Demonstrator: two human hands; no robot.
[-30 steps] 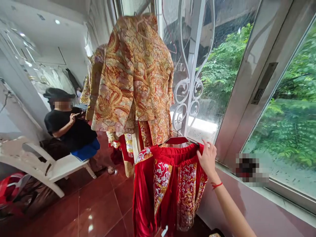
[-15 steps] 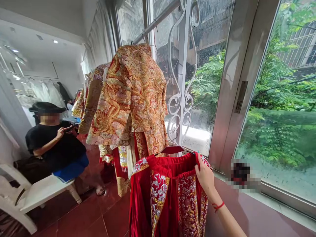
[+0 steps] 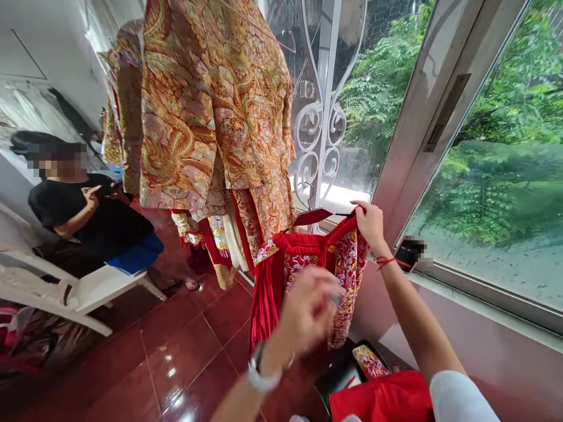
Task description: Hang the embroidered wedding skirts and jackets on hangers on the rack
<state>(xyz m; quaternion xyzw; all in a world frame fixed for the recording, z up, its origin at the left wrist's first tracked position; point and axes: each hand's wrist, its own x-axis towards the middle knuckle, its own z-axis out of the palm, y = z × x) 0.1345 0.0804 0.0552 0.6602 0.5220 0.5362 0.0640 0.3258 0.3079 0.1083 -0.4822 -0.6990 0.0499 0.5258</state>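
A red pleated skirt (image 3: 268, 287) with silver and gold embroidered panels hangs from a hanger (image 3: 314, 218) with a dark red middle. My right hand (image 3: 370, 225), with a red string on its wrist, grips the right end of the skirt's waistband at the hanger. My left hand (image 3: 310, 308), wearing a white wristband, is raised in front of the skirt and covers part of its embroidered panel. Motion smears its fingers, so whether it touches the cloth or holds anything is unclear.
Gold embroidered jackets (image 3: 176, 117) hang close behind the skirt. A person (image 3: 83, 211) sits on a white chair (image 3: 109, 287) at left. A phone (image 3: 409, 253) leans on the sill by the window. Red cloth (image 3: 382, 398) lies low in front, beside a black seat (image 3: 336, 375).
My left hand has come into view in front of the skirt. The skirt hangs farther from me, its right side turned, with my right hand still at its waistband. The view has tilted down.
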